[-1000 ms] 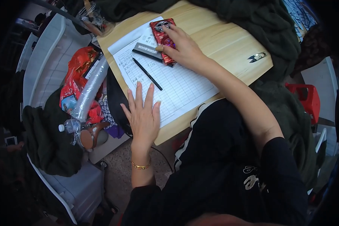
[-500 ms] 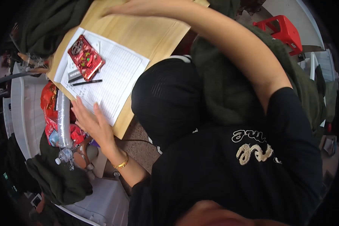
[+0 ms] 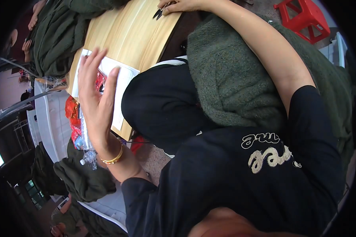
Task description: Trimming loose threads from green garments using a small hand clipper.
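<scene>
My left hand is raised above the wooden table, fingers spread and holding nothing. Behind it lie a lined paper sheet and a red patterned phone case, both partly covered by the hand. At the table's far right edge, my right hand has its fingers closed on small black snips, whose two pointed tips show. The top of this hand reaches the picture's edge, so part of the grip is hidden.
Dark green knit fabric is heaped on my right, with another pile at the table's far left. A red plastic stool stands far right. A plastic bottle and red wrapping sit left of the table.
My left hand has lifted from the paper's near edge and now covers the phone case. My right hand has moved rightward to the table edge, where black snips show in it. The view has shifted.
</scene>
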